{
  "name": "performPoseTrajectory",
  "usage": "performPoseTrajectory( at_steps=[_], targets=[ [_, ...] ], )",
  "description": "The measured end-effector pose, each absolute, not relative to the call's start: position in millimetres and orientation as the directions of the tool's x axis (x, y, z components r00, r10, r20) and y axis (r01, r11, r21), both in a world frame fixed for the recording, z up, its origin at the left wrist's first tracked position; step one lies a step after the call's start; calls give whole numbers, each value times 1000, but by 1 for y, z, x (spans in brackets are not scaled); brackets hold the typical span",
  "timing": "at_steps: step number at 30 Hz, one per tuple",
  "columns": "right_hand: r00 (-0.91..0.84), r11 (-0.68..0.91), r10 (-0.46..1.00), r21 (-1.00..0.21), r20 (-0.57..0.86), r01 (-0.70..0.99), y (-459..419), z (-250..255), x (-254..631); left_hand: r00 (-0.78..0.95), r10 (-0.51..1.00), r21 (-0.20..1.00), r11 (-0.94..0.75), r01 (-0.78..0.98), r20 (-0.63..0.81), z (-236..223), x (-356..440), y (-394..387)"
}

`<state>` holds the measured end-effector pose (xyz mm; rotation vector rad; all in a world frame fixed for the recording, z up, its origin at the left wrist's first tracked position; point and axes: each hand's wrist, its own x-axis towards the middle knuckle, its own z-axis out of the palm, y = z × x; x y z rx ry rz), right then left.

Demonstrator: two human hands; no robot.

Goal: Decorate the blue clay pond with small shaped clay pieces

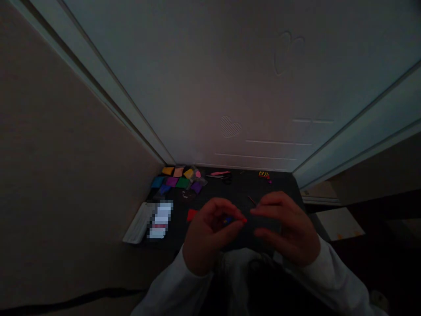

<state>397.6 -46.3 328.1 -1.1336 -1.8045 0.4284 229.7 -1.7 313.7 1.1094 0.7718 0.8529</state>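
My left hand (pixel 215 235) pinches a small red piece of modelling clay (pixel 244 220) between thumb and forefinger. Something small and blue (pixel 228 219) shows behind those fingers, too dark to name. Just to the right, my right hand (pixel 286 228) has its thumb and fingers apart, with nothing visible between them. A red clay packet (pixel 191 215) lies on the dark table beside my left hand. Beyond my right fingertips is a thin stick-like tool (pixel 251 200), partly hidden.
Several coloured clay packets (pixel 177 181) lie at the back left of the table. Scissors (pixel 222 177) and a red piece dotted yellow (pixel 263 174) are along the back. A lit phone-like screen (pixel 161 219) and a white pad (pixel 138 224) are at the left edge. A white panel (pixel 197 87) rises behind.
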Motion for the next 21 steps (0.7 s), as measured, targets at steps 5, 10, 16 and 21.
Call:
performPoseTrajectory(
  at_steps=[5,10,16,21],
  targets=[
    [-118,520,817,-634,564,572,-45,333,392,348,929,988,-149,35,128,327,226,-9],
    [-143,557,801,-635,582,536,-44,334,390,435,857,920,-366,141,275,332,221,-12],
    [-136,554,805,-648,577,523,-48,339,393,466,802,881,-464,93,373,336,223,-12],
    [-108,537,812,-662,574,523,-46,339,392,441,817,898,-437,52,372,337,226,-10]
  ],
)
